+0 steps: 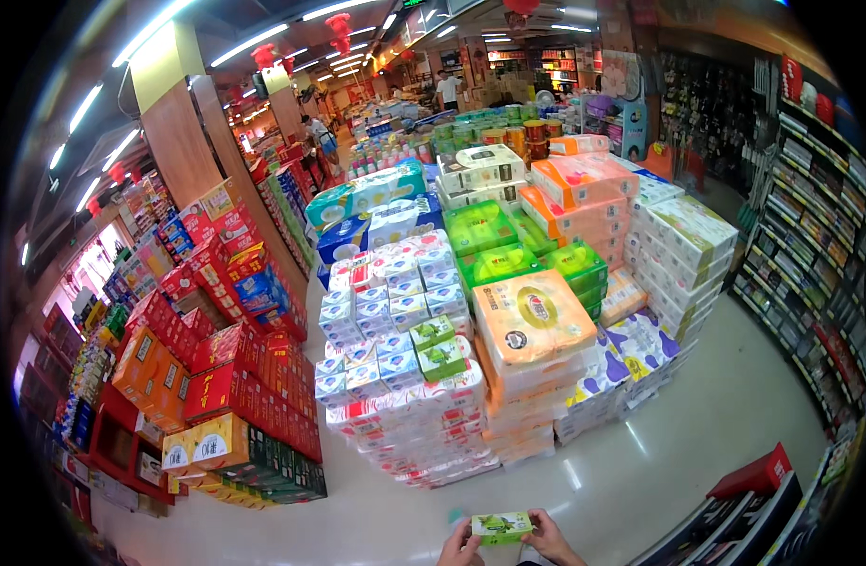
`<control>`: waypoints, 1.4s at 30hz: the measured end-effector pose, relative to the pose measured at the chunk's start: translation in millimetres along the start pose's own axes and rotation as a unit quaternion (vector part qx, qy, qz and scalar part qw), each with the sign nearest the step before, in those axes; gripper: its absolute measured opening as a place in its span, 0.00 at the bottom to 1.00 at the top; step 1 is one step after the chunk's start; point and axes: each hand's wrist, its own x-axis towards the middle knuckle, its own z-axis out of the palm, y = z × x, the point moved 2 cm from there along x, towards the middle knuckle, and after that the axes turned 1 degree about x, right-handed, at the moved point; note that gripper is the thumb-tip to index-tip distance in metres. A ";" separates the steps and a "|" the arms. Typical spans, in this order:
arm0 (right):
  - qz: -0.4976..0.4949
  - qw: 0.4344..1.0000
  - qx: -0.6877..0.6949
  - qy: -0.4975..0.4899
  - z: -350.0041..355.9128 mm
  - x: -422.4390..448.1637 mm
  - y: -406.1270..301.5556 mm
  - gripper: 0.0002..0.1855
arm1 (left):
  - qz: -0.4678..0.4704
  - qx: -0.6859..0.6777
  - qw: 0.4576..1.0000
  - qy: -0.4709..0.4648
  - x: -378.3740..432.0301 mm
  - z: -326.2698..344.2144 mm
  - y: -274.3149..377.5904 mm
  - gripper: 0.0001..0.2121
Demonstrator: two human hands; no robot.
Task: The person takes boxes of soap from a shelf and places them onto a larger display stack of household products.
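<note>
Near the bottom edge of the view, a small green-and-white carton with a leaf picture is held level between both hands. My left hand grips its left end, and my right hand grips its right end. Ahead stands a large display of wrapped tissue packs. On it sit rows of small white-and-blue boxes. Two green-and-white boxes, similar to the held carton, lie at the right end of these rows. An orange tissue pack tops the neighbouring stack.
Red and orange gift cartons are stacked to the left beside a wood-clad pillar. Shelving lines the right side. A low rack stands at lower right. Glossy floor runs around the display. Other people stand farther back.
</note>
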 end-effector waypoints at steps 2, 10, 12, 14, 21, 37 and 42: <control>-0.021 1.000 -0.015 -0.008 11.8 20.5 -13.6 0.33 | -0.033 -0.057 0.998 -0.005 17.0 -17.2 15.1 0.28; -0.046 0.994 -0.037 -0.091 61.4 99.8 -55.4 0.37 | 0.158 0.186 0.969 0.024 82.1 -109.3 104.2 0.28; -0.015 0.992 -0.104 -0.064 68.6 114.0 -54.8 0.38 | 0.167 0.167 0.972 0.001 99.1 -126.2 109.1 0.30; -0.001 0.993 -0.111 -0.041 76.8 107.3 -47.4 0.38 | 0.164 0.143 0.976 -0.024 105.2 -127.0 103.4 0.30; -0.001 0.990 -0.136 0.028 76.9 128.1 -69.3 0.40 | 0.209 0.177 0.959 -0.066 146.3 -129.9 136.9 0.35; -0.202 0.886 -0.417 0.000 77.5 352.5 -215.1 0.47 | 0.298 0.384 0.872 0.058 338.2 -149.1 237.7 0.35; -0.151 0.909 -0.388 -0.031 65.5 378.3 -205.4 0.48 | 0.251 0.394 0.882 0.054 352.6 -146.8 225.6 0.36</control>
